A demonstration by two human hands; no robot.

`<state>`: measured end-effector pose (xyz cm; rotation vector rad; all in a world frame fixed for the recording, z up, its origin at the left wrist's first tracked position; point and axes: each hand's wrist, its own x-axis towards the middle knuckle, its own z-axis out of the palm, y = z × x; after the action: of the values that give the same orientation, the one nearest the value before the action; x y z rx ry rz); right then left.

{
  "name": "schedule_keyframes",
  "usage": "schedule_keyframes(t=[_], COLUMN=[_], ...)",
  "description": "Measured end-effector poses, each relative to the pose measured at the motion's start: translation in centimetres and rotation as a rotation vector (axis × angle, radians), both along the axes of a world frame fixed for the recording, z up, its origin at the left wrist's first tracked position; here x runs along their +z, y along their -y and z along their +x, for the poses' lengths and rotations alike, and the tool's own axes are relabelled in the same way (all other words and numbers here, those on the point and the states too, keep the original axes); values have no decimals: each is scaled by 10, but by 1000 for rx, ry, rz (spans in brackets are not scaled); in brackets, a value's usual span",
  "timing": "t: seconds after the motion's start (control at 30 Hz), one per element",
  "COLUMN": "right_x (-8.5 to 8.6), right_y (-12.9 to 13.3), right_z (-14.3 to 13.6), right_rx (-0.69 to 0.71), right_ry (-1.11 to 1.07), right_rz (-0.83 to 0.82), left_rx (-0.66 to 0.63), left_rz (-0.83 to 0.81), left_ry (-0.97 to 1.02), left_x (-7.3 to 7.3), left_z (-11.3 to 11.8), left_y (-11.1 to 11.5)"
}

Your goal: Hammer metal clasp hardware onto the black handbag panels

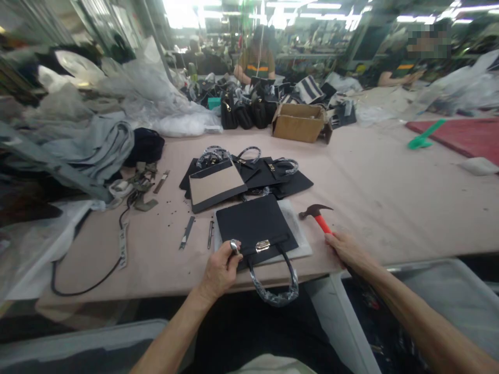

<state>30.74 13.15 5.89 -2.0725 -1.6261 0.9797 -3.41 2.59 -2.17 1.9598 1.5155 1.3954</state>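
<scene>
My right hand (340, 247) is wrapped round the red handle of a claw hammer (323, 221), its dark head tilted up to the left above the table. My left hand (219, 270) pinches a small shiny metal piece (234, 246) at the left edge of a black handbag panel (251, 221). The panel lies flat on a pale slab (304, 243). Near the panel's front edge sit a silver clasp (262, 245) and a strap. A plastic-wrapped bag handle (275, 297) hangs over the table's edge towards me. Exactly what the metal piece is cannot be made out.
Behind lie stacked bag panels (218, 184) with wrapped handles. A metal strip (187, 232) and a pen-like tool (211, 232) lie to the left. Farther back stand a cardboard box (298, 122), black bags (229, 110) and a green scoop (425, 136). Two people work across the table.
</scene>
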Motion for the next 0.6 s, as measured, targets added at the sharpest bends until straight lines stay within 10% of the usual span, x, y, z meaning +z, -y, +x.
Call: schedule_keyframes(t=[0.37,0.6], right_x=[-32,-26], right_y=[25,13], right_z=[-75,-81], right_rx=[206,107], right_ry=[163,-18], right_rz=[226,62], left_rx=[-131,232], left_rz=[104,-276], left_ry=[-147,299], left_x=[3,6], left_z=[-1,-4], left_y=[10,6])
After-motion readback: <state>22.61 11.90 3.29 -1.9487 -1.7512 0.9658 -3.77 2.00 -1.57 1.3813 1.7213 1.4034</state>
